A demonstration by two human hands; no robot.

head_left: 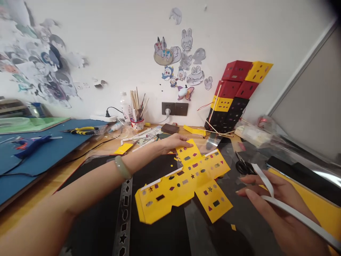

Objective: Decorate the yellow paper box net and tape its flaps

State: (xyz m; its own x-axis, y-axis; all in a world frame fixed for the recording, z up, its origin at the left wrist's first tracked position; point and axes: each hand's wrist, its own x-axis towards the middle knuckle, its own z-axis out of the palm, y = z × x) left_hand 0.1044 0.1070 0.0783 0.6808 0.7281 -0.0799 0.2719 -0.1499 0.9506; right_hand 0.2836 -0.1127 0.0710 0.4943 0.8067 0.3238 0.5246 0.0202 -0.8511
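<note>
A flat yellow paper box cutout (183,181), pierced with small stars, diamonds, ovals and other shapes, lies on a black sheet. Pale strips run along some of its edges. My left hand (177,142) pinches its far flap, with the fingertips partly hidden. On the right, my right hand (282,202) holds a narrow white strip of tape (295,212) that loops above the fingers and trails to the lower right. Beyond those fingers lie black-handled scissors (243,167). A clear stencil ruler (124,213) with shaped holes lies to the left of the cutout.
Red, yellow and black paper boxes (231,96) are stacked against the wall, with thin sticks leaning there. A cup (137,123) holds sticks and brushes. Pliers (84,130) and a blue glue gun (34,145) lie on a blue board (53,156). Yellow scraps (124,148) lie about.
</note>
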